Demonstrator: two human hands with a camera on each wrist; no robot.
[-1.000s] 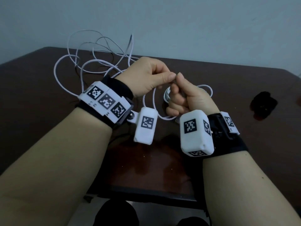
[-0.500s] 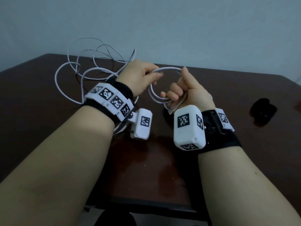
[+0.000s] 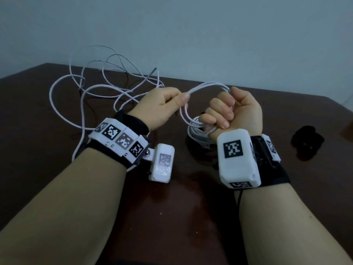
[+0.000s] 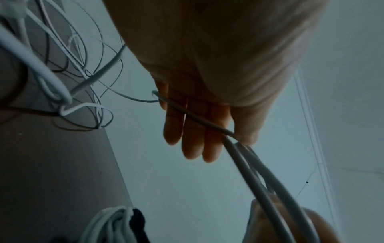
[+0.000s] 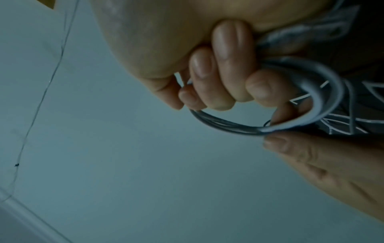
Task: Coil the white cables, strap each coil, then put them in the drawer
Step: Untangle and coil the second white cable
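A small coil of white cable [image 3: 207, 87] hangs between my two hands above the dark brown table [image 3: 38, 169]. My right hand [image 3: 232, 109] is a fist round one side of the coil [image 5: 228, 126], fingers [image 5: 230, 65] curled over the loops. My left hand [image 3: 166, 104] pinches the coil's other side between thumb and fingers, and the cable [image 4: 199, 121] runs across its palm. From there the loose cable [image 3: 95, 88] trails in a tangle over the table's far left. A finished coil [image 3: 196, 132] with a dark strap lies under my right hand.
A black object [image 3: 307, 140] lies on the table at the right. The pale wall [image 3: 191, 35] stands close behind the table. White marker boxes sit on both wrists [image 3: 236, 157].
My hands have moved apart and risen a little. The loop held between them has widened into a coil. The loose tangle has shifted slightly.
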